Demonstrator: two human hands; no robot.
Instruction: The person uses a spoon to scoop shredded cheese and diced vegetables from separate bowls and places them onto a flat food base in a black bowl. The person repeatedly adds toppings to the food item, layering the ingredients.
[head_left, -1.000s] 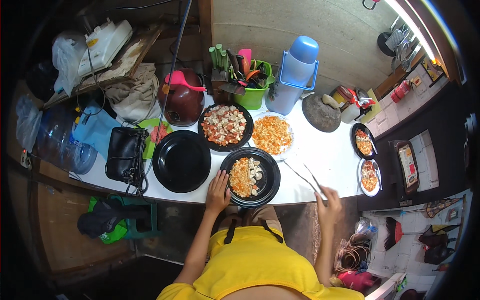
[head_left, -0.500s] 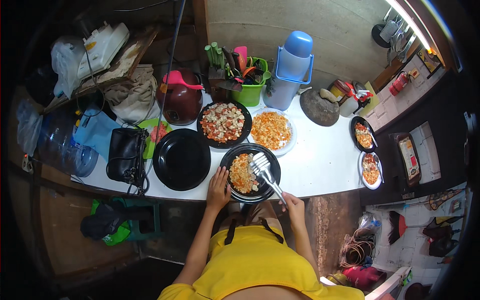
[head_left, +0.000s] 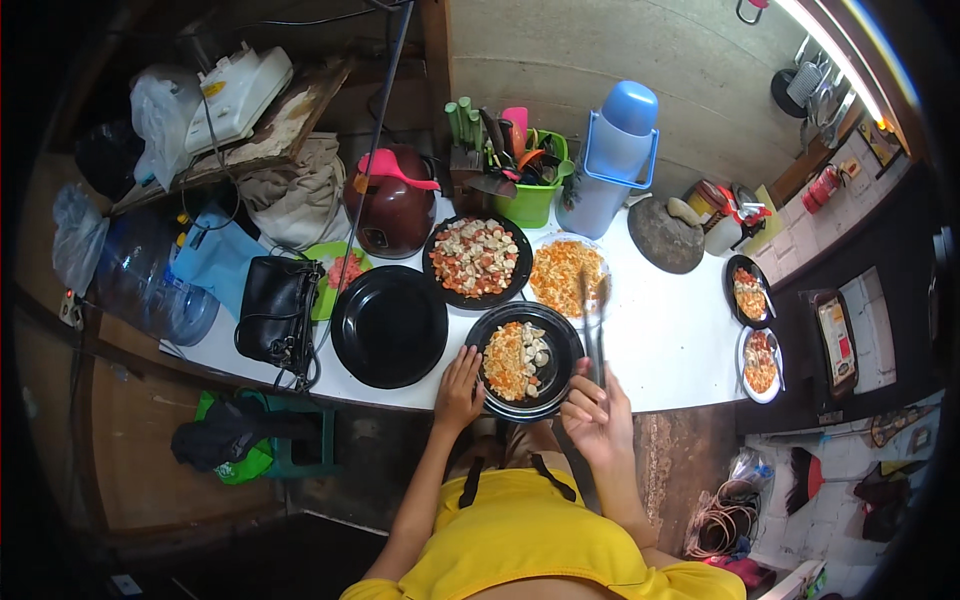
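Note:
A black plate [head_left: 540, 405] lies near the table's front edge, bearing shredded orange-and-pale food [head_left: 505, 365] on its left and pale chunks [head_left: 533, 347] on its right. Against its left rim rests my left hand [head_left: 459, 390], fingers stretched out. My right hand [head_left: 597, 412] is closed round metal serving tongs [head_left: 594, 335], raised upright at the plate's right side. Behind are a black plate of chopped red and pale food [head_left: 476, 260] and a white plate [head_left: 606, 262] heaped with the shredded food. The tongs overlap that white plate in view; contact cannot be judged.
An empty black plate [head_left: 388, 330] and a black handbag [head_left: 272, 310] lie to the left. Along the back stand a dark red cooker [head_left: 392, 215], a green utensil basket [head_left: 524, 207] and a blue jug [head_left: 610, 165]. Two small filled plates sit at the right end.
My right hand has lifted the tongs off the plate and turned them upright, exposing pale chunks beneath. My left hand stays at the rim. The whole view has shifted slightly.

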